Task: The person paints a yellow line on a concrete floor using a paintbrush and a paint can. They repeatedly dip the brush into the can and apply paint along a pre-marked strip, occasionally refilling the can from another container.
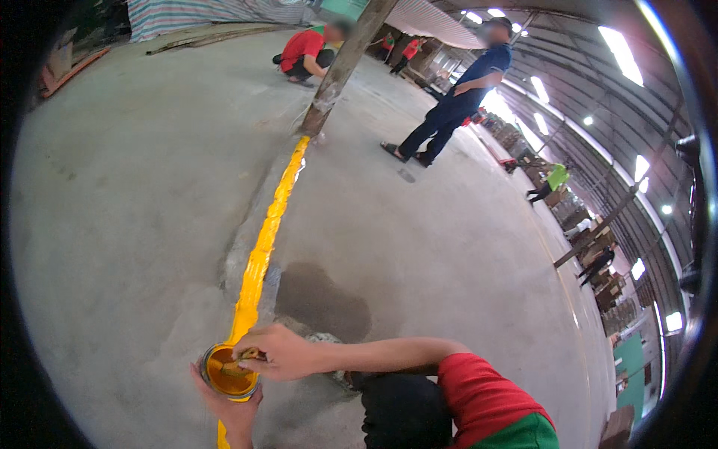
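My left hand [234,413] is wrapped round an open metal can of yellow paint [212,358], fingers and thumb on either side of it. Over the can's mouth, my right hand [280,352] grips a paintbrush [250,361]; its lower end dips inside the can, so the bristles are hard to see. Beneath the can runs a freshly painted yellow stripe [259,258] on the concrete floor, glossy and uneven along its edges. It stretches from below my hands up to the foot of a post.
A wooden post [336,78] rises at the stripe's far end. A person in red [303,54] squats behind it; another in dark blue [465,90] stands to the right. A damp dark patch [321,299] marks the floor beside the stripe. Stacked cartons [617,310] line the right side.
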